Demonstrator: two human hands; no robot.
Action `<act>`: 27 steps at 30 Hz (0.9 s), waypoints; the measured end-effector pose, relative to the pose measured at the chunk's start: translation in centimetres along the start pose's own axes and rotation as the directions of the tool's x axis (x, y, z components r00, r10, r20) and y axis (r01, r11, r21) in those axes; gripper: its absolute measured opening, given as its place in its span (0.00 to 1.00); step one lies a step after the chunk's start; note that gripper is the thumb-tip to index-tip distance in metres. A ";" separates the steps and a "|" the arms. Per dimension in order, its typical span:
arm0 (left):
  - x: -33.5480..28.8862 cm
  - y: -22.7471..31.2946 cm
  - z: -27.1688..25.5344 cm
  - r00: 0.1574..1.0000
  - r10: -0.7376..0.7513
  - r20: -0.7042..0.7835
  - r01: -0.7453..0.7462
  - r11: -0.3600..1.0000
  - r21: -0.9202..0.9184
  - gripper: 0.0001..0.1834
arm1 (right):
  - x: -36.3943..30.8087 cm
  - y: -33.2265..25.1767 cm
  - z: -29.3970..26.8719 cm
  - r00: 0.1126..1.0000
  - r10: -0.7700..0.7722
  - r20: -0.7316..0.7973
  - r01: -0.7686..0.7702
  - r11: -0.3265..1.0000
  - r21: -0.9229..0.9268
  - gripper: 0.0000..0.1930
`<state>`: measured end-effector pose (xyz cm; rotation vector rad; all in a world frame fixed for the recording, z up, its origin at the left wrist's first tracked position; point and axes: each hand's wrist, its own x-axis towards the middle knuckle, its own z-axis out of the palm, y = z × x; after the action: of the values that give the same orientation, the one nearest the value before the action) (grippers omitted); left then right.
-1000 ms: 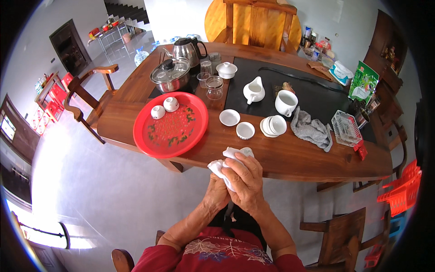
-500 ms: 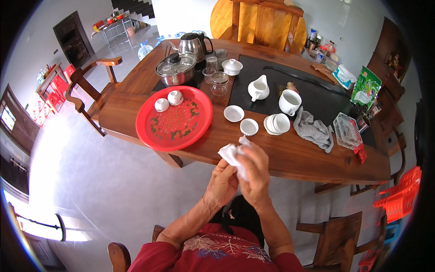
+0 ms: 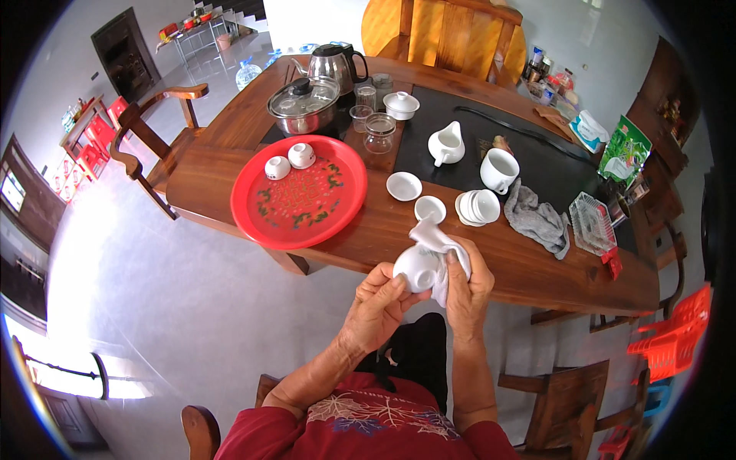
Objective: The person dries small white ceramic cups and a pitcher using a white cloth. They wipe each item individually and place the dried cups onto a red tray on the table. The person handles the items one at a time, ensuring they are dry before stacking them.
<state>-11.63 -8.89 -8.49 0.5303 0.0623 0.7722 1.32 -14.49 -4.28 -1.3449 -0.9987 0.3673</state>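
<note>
A small white teacup (image 3: 412,267), its foot ring facing me, is gripped at the edge by my left hand (image 3: 369,310) in front of the table edge. My right hand (image 3: 471,287) pinches a white cloth (image 3: 434,238) against the cup's right side, thumb on the outside; the folds hide part of the cup. Just beyond them stand a white cup (image 3: 430,208) and a white bowl-like cup (image 3: 404,186). Several nested white cups (image 3: 483,205) lie tipped to the right. On the left, a red round tray (image 3: 244,201) bears two upturned white cups (image 3: 301,156).
On the wooden table (image 3: 207,176) stand a lidded steel pot (image 3: 303,115), a kettle (image 3: 331,65), a glass jar (image 3: 379,134), a lidded gaiwan (image 3: 401,105), a white pitcher (image 3: 446,144) and a white mug (image 3: 498,170). A grey cloth (image 3: 537,218) and clear plastic box (image 3: 592,222) lie at right.
The teacup has come into sight between my hands, which have spread slightly apart. My right hand has moved right with the cloth, now against the cup's side. The view has shifted a little.
</note>
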 end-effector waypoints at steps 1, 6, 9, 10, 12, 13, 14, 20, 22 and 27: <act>0.2 0.3 0.6 0.999 -0.006 -0.047 0.004 0.999 -0.050 0.04 | -0.3 0.5 0.3 0.996 -0.062 -0.067 0.060 0.998 -0.035 0.13; 0.9 1.2 0.9 0.990 -0.025 -0.139 0.008 0.992 -0.122 0.03 | -0.8 1.9 0.7 0.890 -0.407 -0.204 0.312 0.872 -0.378 0.16; 0.8 0.1 0.2 0.991 -0.020 -0.134 0.001 0.990 -0.141 0.03 | -0.8 1.1 1.5 0.849 -0.528 0.020 0.474 0.744 -0.471 0.18; 0.8 -0.4 -0.3 0.993 0.000 -0.117 -0.014 0.992 -0.126 0.04 | -0.9 1.1 2.1 0.809 -0.580 0.094 0.537 0.666 -0.518 0.18; 0.8 -0.6 -0.3 0.994 0.009 -0.106 -0.022 0.993 -0.114 0.04 | -1.4 1.5 2.5 0.774 -0.627 0.084 0.559 0.615 -0.556 0.21; 0.7 -0.6 -0.1 0.993 -0.002 -0.120 -0.012 0.993 -0.115 0.04 | -1.7 1.9 2.5 0.769 -0.634 0.087 0.563 0.605 -0.563 0.21; 0.5 -0.4 0.0 0.990 -0.012 -0.142 -0.004 0.994 -0.110 0.04 | -2.0 2.2 2.6 0.766 -0.637 0.087 0.564 0.602 -0.564 0.22; 0.5 -0.2 -1.2 0.991 0.013 -0.131 -0.027 0.994 -0.105 0.04 | -3.6 1.7 1.0 0.849 -0.493 0.191 0.527 0.766 -0.367 0.20; 0.4 -0.2 -0.9 0.991 0.046 -0.123 -0.052 0.998 -0.046 0.05 | -3.2 0.2 0.3 0.894 -0.418 0.162 0.447 0.851 -0.274 0.19; -0.1 -0.8 -0.3 0.991 0.102 -0.089 -0.090 0.988 0.128 0.12 | -1.9 -0.6 2.1 0.806 -0.558 0.200 0.569 0.635 -0.522 0.23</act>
<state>-11.18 -9.31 -9.14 0.6176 0.1757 0.8919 -1.62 -14.71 -4.66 -1.4458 -1.5639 -0.4432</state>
